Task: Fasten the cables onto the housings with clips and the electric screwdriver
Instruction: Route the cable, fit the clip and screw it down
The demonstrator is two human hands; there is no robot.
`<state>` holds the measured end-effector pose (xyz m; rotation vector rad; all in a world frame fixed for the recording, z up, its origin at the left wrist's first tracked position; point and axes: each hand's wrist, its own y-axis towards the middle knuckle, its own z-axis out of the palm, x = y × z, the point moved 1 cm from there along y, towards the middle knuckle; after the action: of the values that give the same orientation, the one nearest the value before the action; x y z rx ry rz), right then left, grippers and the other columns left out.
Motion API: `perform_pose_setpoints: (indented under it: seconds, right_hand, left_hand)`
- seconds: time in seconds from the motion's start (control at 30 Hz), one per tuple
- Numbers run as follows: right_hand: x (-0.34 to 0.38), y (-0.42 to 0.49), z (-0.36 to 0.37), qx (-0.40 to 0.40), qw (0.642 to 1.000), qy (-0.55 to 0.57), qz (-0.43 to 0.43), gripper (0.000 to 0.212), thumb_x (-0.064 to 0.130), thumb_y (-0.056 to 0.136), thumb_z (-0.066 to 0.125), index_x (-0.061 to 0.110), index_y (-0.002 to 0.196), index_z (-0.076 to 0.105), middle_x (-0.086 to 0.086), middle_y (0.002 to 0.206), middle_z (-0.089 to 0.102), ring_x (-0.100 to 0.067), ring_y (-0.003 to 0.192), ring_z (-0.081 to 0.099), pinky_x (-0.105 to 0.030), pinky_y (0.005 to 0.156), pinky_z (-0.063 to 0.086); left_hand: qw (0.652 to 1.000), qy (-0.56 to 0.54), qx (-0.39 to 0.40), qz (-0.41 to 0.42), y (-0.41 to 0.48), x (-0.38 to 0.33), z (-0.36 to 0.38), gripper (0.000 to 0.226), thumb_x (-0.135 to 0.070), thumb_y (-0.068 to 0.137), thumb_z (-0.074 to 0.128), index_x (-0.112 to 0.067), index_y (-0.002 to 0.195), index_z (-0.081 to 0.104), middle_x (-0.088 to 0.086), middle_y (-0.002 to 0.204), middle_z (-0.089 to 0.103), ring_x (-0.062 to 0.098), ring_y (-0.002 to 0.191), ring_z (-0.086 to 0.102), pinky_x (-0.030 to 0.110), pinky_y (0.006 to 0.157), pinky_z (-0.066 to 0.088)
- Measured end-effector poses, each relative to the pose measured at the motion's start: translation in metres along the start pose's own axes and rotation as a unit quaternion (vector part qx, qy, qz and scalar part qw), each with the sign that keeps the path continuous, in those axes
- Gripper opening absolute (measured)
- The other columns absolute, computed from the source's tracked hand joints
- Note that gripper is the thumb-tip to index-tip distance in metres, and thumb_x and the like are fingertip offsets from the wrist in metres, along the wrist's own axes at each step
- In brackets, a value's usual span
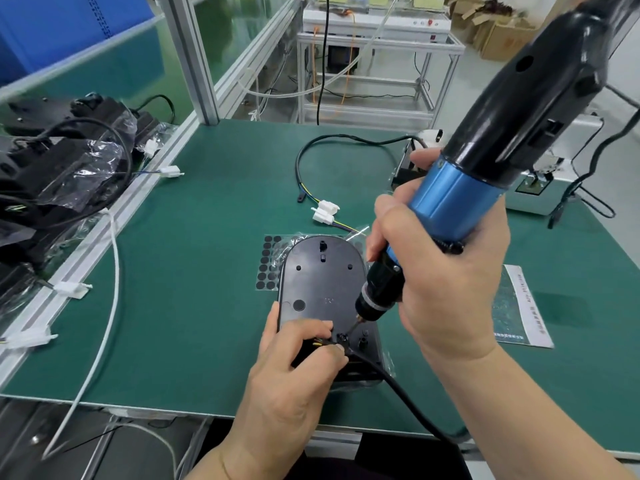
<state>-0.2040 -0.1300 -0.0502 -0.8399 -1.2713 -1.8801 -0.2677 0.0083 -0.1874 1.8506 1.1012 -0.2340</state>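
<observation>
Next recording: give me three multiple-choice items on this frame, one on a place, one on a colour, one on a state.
1. The screwdriver bit: A points upward; B meets the clip at the housing's near end; C is out of view.
2. The screwdriver's lower barrel is: A red; B yellow; C blue.
3. The left hand: A pinches the cable beside the clip; B lies flat; C hangs idle.
B, tip on clip; C, blue band within the right hand; A, fingertips close on the cable.
</observation>
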Motion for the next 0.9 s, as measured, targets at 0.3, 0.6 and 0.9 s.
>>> perform_pose_setpoints:
  seconds: [0.3, 0.6, 0.9]
  right_hand:
    - [0.000, -0.003, 0.002, 0.006, 1.000, 0.007, 0.000, 0.032, -0.005, 0.080, 0.064, 0.003, 0.107, 0.049, -0.011, 0.065, 0.051, -0.030, 0.043, 0.048, -0.033, 0.050, 0.045]
    - [0.005, -0.006, 0.009, 0.091, 0.996, -0.003, -0.006, 0.030, -0.007, 0.079, 0.063, -0.005, 0.103, 0.046, -0.022, 0.066, 0.047, -0.039, 0.046, 0.045, -0.040, 0.047, 0.042]
    - [0.003, -0.006, 0.012, 0.153, 0.988, 0.011, 0.022, 0.025, -0.011, 0.078, 0.060, -0.003, 0.097, 0.047, -0.020, 0.067, 0.047, -0.032, 0.048, 0.042, -0.030, 0.052, 0.042]
  left_hand:
    - [1.000, 0.002, -0.005, 0.011, 0.001, -0.001, -0.001, 0.003, -0.015, 0.096, 0.060, -0.016, 0.094, 0.061, 0.008, 0.105, 0.056, 0.037, 0.090, 0.059, 0.036, 0.119, 0.025]
    - [1.000, -0.009, -0.016, 0.014, 0.003, -0.005, -0.001, 0.004, -0.012, 0.092, 0.063, -0.016, 0.093, 0.061, 0.005, 0.107, 0.057, 0.023, 0.090, 0.061, 0.068, 0.106, 0.035]
    - [1.000, -0.009, -0.017, 0.015, 0.002, -0.004, 0.000, 0.013, -0.005, 0.089, 0.067, -0.017, 0.095, 0.063, 0.004, 0.108, 0.055, 0.024, 0.094, 0.061, 0.068, 0.096, 0.042]
